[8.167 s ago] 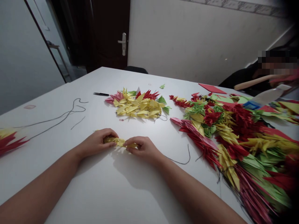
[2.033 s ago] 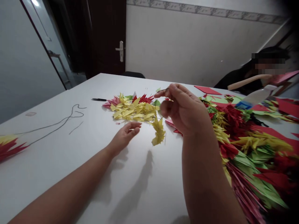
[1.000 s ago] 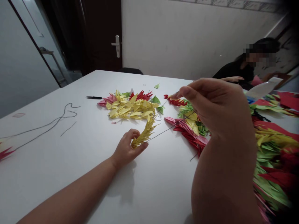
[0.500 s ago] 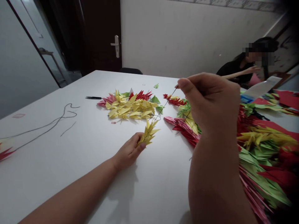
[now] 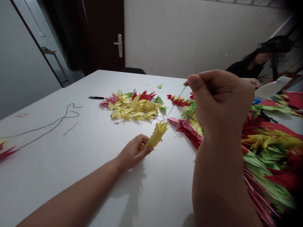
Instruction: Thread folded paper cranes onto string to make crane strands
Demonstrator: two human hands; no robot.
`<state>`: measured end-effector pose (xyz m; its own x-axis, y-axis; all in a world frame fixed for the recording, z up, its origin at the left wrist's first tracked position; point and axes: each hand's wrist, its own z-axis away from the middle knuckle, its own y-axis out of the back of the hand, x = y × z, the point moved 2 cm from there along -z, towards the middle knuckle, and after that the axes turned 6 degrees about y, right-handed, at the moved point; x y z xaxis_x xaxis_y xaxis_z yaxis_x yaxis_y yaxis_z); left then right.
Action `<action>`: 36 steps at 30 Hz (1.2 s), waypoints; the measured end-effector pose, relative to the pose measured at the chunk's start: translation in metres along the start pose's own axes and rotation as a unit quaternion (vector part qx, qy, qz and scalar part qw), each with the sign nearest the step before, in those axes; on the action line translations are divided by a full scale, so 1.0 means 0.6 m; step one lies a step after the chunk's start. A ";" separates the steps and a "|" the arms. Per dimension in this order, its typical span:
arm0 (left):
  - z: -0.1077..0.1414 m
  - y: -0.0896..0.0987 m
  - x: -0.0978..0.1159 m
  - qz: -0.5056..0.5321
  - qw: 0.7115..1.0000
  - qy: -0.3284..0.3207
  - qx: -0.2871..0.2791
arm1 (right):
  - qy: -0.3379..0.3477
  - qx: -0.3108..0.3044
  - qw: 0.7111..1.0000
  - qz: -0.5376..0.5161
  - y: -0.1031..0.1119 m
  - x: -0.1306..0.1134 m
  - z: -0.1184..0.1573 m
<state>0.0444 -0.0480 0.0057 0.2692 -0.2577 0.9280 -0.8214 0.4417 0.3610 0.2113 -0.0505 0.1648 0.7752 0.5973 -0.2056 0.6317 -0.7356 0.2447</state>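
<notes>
My left hand (image 5: 133, 153) is closed round the lower end of a strand of folded yellow paper pieces (image 5: 157, 135), held a little above the white table (image 5: 71, 167). Higher up and to the right, my right hand (image 5: 221, 101) pinches a thin dark thread (image 5: 175, 104) between thumb and forefinger. The thread runs taut and slanting down to the top of the yellow strand. Behind the strand lies a pile of loose yellow paper pieces (image 5: 134, 108), with red, pink and green ones around it.
A black pen-like tool (image 5: 96, 97) lies left of the pile. Dark thread (image 5: 53, 125) trails across the left side to a red paper piece (image 5: 8, 153). Heaped coloured strands (image 5: 270, 157) cover the right. Beyond sits a person (image 5: 248, 64) near a plastic bottle (image 5: 272, 88).
My right hand has moved slightly right and up with the thread. More of the yellow strand shows above my left hand, leaning further right. The view has shifted slightly.
</notes>
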 end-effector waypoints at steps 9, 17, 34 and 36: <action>0.001 0.000 0.003 -0.042 0.998 0.030 -0.029 | 0.031 -0.033 0.997 -0.061 -0.003 -0.019 0.003; 0.001 -0.002 0.012 0.001 1.000 -0.024 0.014 | 0.051 -0.032 0.997 -0.047 -0.008 -0.027 0.004; 0.010 -0.008 0.041 0.008 0.977 -0.102 0.187 | 0.098 -0.046 0.994 -0.014 -0.027 -0.057 0.013; 0.009 -0.009 0.040 0.012 0.980 -0.091 0.175 | 0.095 -0.047 0.994 -0.012 -0.027 -0.058 0.013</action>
<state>0.0523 -0.0613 0.0258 0.1796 -0.4143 0.8923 -0.9572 0.1356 0.2556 0.1741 -0.0618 0.1606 0.7415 0.6702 -0.0321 0.6407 -0.6930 0.3305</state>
